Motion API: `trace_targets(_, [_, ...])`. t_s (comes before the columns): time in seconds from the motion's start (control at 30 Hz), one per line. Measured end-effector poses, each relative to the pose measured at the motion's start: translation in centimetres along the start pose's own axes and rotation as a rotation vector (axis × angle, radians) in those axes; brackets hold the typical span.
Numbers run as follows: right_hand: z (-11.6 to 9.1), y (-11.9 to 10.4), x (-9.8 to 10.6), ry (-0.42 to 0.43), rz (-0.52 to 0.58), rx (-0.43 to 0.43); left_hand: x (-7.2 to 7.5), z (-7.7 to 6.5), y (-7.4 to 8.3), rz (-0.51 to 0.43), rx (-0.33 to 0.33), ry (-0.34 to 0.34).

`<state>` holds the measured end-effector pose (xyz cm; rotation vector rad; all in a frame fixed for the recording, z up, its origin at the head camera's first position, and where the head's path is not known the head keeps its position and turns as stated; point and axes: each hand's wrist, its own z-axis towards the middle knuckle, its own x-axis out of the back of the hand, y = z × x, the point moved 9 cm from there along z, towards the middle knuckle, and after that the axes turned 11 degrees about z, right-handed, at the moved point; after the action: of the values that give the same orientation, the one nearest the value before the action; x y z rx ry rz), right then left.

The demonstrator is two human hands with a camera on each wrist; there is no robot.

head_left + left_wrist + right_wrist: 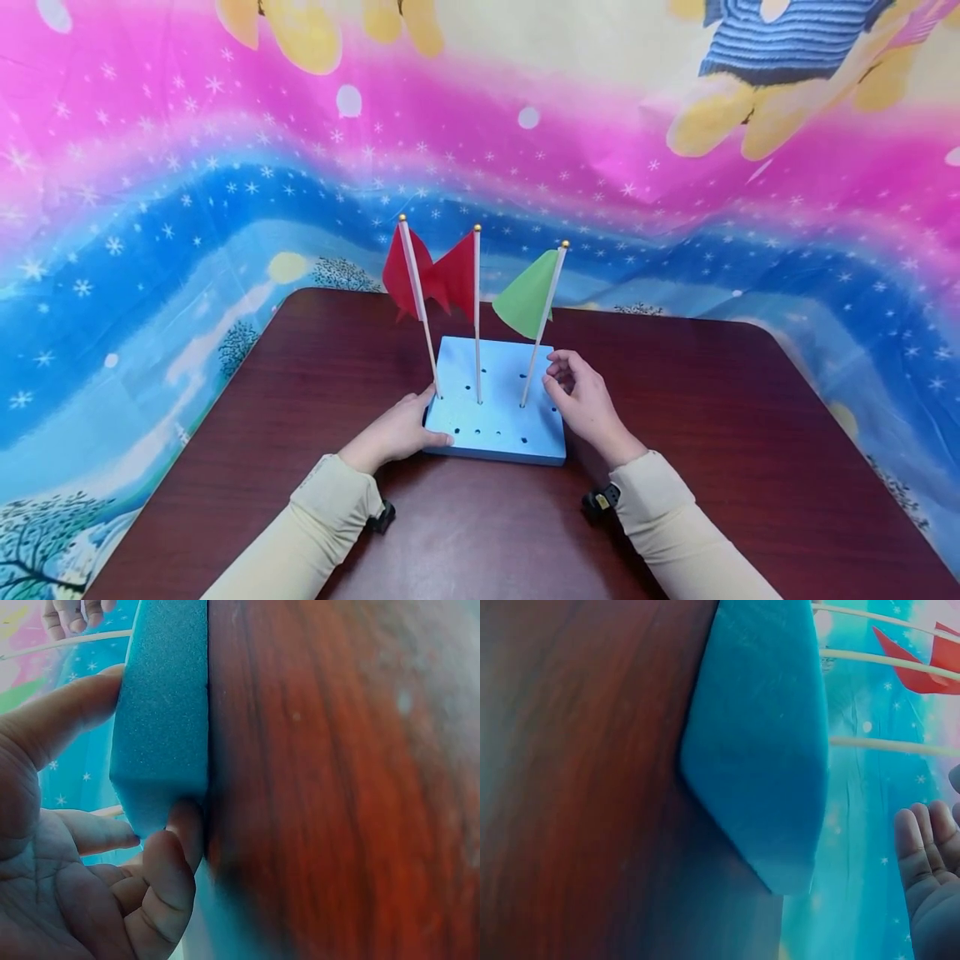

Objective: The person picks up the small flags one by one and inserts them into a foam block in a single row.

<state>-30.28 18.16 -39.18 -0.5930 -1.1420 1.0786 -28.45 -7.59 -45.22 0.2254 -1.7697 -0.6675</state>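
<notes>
A blue foam board (498, 454) with several small holes lies on the table. Three flags on thin wooden sticks stand in a row of its holes: a red flag (397, 271) at the left, leaning leftward, another red flag (459, 275) nearly upright, and a light green flag (527, 296) tilted right. My left hand (397, 427) grips the board's near left corner, thumb on top and other fingers along the side. Beside the green flag's stick, my right hand (592, 408) is held over the board's right edge, fingers loosely bent, holding nothing.
The dark brown wooden table (315, 375) extends around the board on all sides. A colourful printed curtain (480, 125) hangs just behind it. Each wrist wears a small black device, such as the one at the right wrist (600, 502).
</notes>
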Motion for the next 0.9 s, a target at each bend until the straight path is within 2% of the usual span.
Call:
trace_targets(0.63, [0.0, 1.3, 1.1, -0.051, -0.061, -0.049, 0.2, 1.1, -0.4, 0.025, -0.028, 0.012])
trace_targets(0.9, [-0.3, 2.0, 2.9, -0.071, -0.107, -0.033, 0.2, 0.8, -0.8, -0.003, -0.037, 0.041])
